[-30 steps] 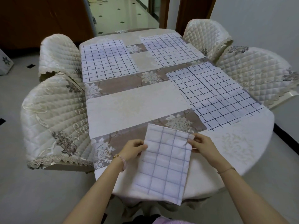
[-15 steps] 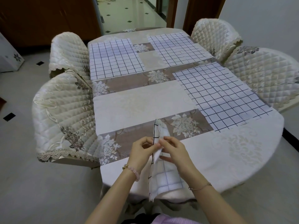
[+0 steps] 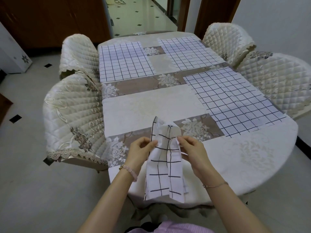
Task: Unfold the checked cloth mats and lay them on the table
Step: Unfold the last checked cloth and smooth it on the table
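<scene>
Table [image 3: 151, 105]: folded mat [image 3: 164, 165] now parting between both hands.

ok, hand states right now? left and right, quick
Left hand: closed, pinching the folded checked mat at its left edge.
Right hand: closed, pinching the same mat's right edge.

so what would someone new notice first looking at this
Probably the folded checked mat held up at the near edge of the table, pinched between the left hand and the right hand and just starting to open. Behind it, three checked mats lie flat: far left, far right and along the right side. Quilted chair covers ring the table.
</scene>
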A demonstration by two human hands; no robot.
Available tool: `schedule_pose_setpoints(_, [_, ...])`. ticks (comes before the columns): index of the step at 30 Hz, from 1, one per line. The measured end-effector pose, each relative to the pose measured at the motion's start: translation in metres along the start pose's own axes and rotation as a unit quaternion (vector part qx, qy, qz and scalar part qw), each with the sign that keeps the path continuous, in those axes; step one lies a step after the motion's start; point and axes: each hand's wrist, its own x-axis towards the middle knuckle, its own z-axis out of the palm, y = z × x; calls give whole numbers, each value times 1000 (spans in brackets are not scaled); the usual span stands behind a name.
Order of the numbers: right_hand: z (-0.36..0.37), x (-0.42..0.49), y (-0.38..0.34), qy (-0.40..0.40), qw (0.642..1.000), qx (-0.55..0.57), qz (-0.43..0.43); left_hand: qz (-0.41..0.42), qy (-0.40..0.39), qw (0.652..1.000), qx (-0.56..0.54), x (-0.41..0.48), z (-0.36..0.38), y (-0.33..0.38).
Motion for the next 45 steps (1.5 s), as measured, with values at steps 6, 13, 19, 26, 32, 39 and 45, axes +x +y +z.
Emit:
schedule_pose_setpoints(6, [-25,12,-9,31,999,-37,6,1,42,999,11,14,-24,-1])
schedule_pose_setpoints(13, [-53,28,-7,59,997,-7,47,-68,60,996,0,44,-59,-20])
schedule_pose_setpoints(19, [-78,50,20,50,974,122,184,-135,110,984,-34,72,-78,-28])
schedule_pose_setpoints(26, [-106,33,41,74,965,149,203,-146,116,981,57,92,-91,-36])
schedule_pose_setpoints(32, [-105,9,55,46,983,20,178,-37,174,937,299,78,-78,-38])
schedule_pose_setpoints(39, [-104,-7,62,86,985,-49,140,208,-111,843,483,-5,2,-64])
schedule_pose_setpoints(45, [-102,-34,80,57,981,-91,159,251,-209,763,557,-38,35,-93])
